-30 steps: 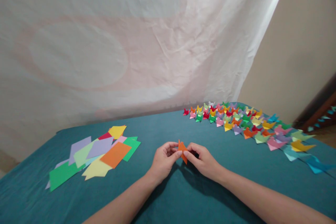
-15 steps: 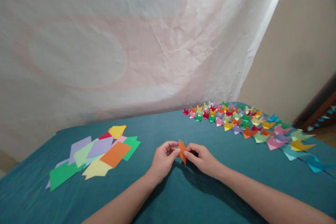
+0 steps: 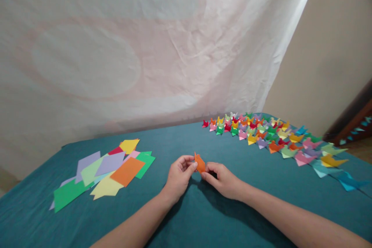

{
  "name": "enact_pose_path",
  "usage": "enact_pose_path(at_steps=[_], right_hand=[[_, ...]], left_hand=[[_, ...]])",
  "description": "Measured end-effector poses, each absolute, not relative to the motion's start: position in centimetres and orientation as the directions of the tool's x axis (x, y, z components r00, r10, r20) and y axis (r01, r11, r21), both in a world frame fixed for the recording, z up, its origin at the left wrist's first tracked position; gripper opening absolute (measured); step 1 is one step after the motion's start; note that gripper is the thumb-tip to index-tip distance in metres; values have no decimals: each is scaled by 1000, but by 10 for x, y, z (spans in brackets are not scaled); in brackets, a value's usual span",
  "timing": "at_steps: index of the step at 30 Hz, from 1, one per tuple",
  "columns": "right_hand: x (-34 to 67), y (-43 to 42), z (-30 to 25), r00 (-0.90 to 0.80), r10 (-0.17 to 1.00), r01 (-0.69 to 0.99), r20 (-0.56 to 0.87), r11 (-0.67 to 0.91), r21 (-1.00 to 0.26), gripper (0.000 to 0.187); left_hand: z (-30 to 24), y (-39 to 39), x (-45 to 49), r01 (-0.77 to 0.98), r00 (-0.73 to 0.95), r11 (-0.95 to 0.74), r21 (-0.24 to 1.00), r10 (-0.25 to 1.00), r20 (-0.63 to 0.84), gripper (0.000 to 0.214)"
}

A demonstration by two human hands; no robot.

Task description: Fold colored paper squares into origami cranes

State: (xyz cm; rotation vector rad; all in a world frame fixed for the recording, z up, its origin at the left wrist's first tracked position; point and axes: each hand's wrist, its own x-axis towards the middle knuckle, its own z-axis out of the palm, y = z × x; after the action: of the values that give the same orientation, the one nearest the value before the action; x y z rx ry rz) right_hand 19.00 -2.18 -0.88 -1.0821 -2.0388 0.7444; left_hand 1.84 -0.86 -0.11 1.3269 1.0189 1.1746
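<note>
A small folded orange origami paper (image 3: 200,163) is held up above the table, a thin point sticking up at its top left. My left hand (image 3: 180,174) pinches its left side between thumb and fingers. At the lower right corner, the thumb and curled fingers of my right hand (image 3: 223,179) are closed on the paper's edge. Part of the paper's left edge is hidden behind my left thumb.
On the left lie loose coloured paper sheets (image 3: 127,172), overlapping one another. Rows of many-coloured folded paper birds (image 3: 274,147) stand on the right. A teal cloth (image 3: 174,139) covers the table, and a pale hanging sheet (image 3: 162,58) rises behind it.
The orange paper has turned, so more of its broad face shows. It has shifted slightly left with my left hand, while my right fingers have slid down to its lower corner.
</note>
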Motion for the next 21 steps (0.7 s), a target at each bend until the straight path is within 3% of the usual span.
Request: enact_pose_path(at_steps=[5,9,13,17,21], right_hand=[[194,-19,-7,-440,843,473,310,511,-718,24],[202,-17,-5,-367,794,468,485,608,-641,13],[209,-15,-5,-408,640,540,651,744,-393,20],[211,-15,-3,-592,453,557,666,828,-68,29],[213,-14,-1,-642,329,537,692,838,99,17]], left_hand=[[-1,-8,18,-34,148,-99,995,984,103,35],[-1,-7,18,-44,141,-75,996,987,80,38],[1,-8,17,-53,163,-33,998,986,41,42],[3,-8,16,-37,195,-13,999,981,20,45],[3,-9,16,-13,228,-8,1000,974,11,45]])
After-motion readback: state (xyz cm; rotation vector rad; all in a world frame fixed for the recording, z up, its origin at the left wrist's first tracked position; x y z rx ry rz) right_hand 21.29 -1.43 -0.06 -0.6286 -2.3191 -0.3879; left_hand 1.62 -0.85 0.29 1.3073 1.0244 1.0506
